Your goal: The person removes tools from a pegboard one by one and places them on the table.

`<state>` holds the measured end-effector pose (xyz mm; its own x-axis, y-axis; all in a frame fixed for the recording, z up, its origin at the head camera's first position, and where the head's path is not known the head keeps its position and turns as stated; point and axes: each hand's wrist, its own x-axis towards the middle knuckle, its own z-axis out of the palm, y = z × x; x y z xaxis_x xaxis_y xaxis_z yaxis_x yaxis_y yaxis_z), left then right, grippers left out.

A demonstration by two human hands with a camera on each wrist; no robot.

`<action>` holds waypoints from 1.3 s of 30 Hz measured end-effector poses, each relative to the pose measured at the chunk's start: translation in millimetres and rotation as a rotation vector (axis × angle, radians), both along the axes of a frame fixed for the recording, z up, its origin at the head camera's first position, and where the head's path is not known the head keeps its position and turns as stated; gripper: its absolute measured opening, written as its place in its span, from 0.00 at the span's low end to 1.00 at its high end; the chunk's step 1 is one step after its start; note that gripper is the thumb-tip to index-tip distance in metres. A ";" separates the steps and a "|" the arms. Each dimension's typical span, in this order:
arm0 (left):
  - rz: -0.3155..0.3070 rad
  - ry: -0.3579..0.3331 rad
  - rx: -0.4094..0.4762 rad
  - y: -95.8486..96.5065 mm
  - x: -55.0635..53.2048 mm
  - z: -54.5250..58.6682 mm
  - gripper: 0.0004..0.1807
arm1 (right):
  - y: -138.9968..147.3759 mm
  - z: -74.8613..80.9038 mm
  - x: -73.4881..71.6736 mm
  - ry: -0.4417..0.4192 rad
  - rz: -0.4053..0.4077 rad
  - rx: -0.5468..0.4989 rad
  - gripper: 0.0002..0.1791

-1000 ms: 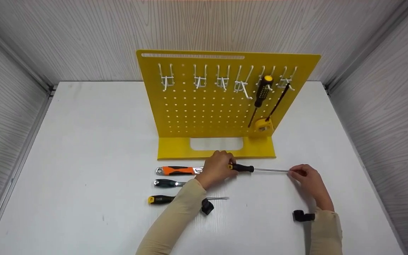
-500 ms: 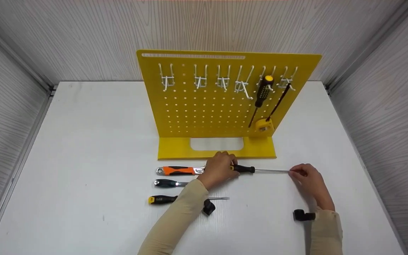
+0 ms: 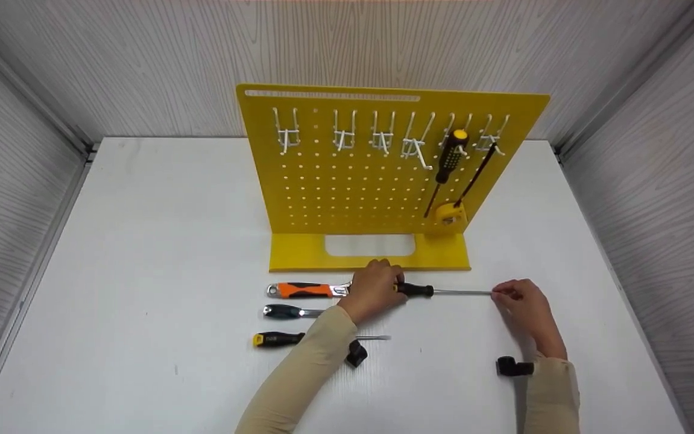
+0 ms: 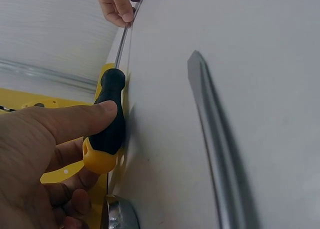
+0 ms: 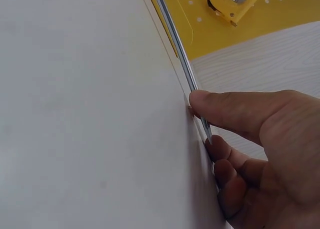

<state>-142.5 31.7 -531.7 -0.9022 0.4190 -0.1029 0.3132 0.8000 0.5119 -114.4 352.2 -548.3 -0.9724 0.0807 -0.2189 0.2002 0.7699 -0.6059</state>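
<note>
A screwdriver (image 3: 417, 290) with a black and yellow handle lies sideways just in front of the yellow pegboard. My left hand (image 3: 375, 290) grips its handle near the yellow end, thumb on top in the left wrist view. At the other end, my right hand (image 3: 523, 307) pinches the thin metal shaft (image 5: 176, 39) close to its tip between thumb and fingers. Left of and partly beneath my left hand is an orange-handled adjustable wrench (image 3: 304, 290). A dark green-handled tool (image 3: 283, 311) and another black and yellow screwdriver (image 3: 277, 339) lie nearer, partly covered by the left forearm.
The yellow pegboard (image 3: 347, 187) stands on the white table (image 3: 141, 271) with a row of white hooks (image 3: 343, 138). From it hang a black screwdriver (image 3: 452, 158) and a yellow tape measure (image 3: 450, 214) on a dark strap. Walls enclose the table at the back and sides.
My left hand has shifted very slightly to the right along the screwdriver handle's end. My right hand and the screwdriver stay almost where they were.
</note>
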 end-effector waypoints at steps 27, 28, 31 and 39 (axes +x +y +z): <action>0.033 -0.037 0.133 -20.2 -1.6 13.4 0.18 | 8.7 -3.8 12.3 0.016 -0.121 -0.149 0.23; 0.040 -0.046 0.151 -21.5 -1.3 14.9 0.18 | 8.9 -4.0 13.3 0.029 -0.128 -0.157 0.23; 0.062 -0.080 0.215 -24.8 -0.9 20.5 0.19 | 8.7 -3.3 15.9 0.075 -0.147 -0.200 0.25; 0.102 -0.063 0.395 -31.4 -6.6 35.7 0.18 | -1.9 3.0 20.4 0.176 -0.329 -0.343 0.26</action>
